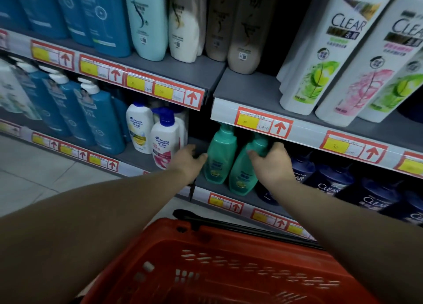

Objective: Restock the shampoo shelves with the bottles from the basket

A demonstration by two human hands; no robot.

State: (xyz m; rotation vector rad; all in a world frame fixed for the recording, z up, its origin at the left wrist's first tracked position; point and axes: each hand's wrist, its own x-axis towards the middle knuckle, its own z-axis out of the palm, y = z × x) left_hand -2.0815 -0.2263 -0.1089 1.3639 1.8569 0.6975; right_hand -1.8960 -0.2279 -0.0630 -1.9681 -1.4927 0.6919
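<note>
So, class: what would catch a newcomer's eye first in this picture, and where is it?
The right hand grips the right-hand teal plastic pump bottle on the lower shelf at centre, with the left hand beside the matching left-hand teal bottle. A red plastic mesh basket fills the bottom foreground, and tall white CLEAR bottles loom at upper right.

Basket (pixel 148 258) red, slotted walls, black handle (pixel 251 229). Left teal bottle (pixel 220 152) and right teal bottle (pixel 241 175): teal-green, yellow spot low on label. White CLEAR bottles (pixel 320 51): green-leaf and pink-flower prints. Navy CLEAR bottles (pixel 370 196), white lettering. Blue pump bottles (pixel 103 120), white pumps. Price tags (pixel 263 120) red, yellow panels, red arrows.
</note>
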